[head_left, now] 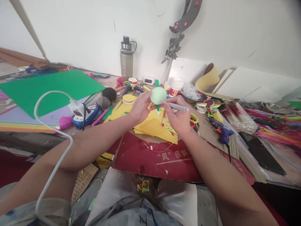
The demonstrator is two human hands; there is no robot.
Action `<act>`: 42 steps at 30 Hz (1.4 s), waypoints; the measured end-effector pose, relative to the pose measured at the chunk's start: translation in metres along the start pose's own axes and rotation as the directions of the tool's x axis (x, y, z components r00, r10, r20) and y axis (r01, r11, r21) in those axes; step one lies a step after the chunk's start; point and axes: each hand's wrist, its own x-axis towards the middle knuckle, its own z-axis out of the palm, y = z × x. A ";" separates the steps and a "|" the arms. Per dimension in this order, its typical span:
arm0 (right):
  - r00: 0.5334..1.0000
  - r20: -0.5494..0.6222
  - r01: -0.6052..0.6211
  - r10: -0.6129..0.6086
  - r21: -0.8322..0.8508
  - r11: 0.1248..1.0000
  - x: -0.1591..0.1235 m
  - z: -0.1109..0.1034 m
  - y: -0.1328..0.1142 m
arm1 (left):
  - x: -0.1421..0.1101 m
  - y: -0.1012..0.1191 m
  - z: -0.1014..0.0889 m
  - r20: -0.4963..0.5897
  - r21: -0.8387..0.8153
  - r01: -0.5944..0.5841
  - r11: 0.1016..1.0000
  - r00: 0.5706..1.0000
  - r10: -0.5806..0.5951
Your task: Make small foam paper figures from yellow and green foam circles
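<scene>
My left hand [140,107] is closed on the side of a small paper craft [158,95] with a pale green round face and green and yellow tabs around its rim. In my right hand [179,116] is a white marker pen [178,107], its tip end close to the lower right of the green face. Below both hands lie yellow paper sheets [144,127] with small green scraps. A red-tipped pen [163,118] rests on them between my wrists. Left of the craft stands a short cup with a yellow top [128,99].
A red cardboard sheet [141,160] covers the front edge. At right are a blue glue gun [225,133], a phone [262,152] and pipe cleaners [279,122]. A bottle [126,59] and stacked paper cups [176,87] stand behind. A white cable [53,179] loops past my left arm.
</scene>
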 end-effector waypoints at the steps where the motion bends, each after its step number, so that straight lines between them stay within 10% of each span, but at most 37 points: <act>1: 1.000 -0.020 0.004 -0.004 -0.009 1.000 0.001 0.000 0.000 | 0.000 0.000 0.000 0.008 -0.007 -0.002 1.000 1.000 0.002; 42: 0.994 -0.105 -0.015 0.017 0.016 1.000 0.000 0.003 -0.003 | -0.002 -0.001 0.001 0.034 0.029 0.027 0.999 0.999 -0.028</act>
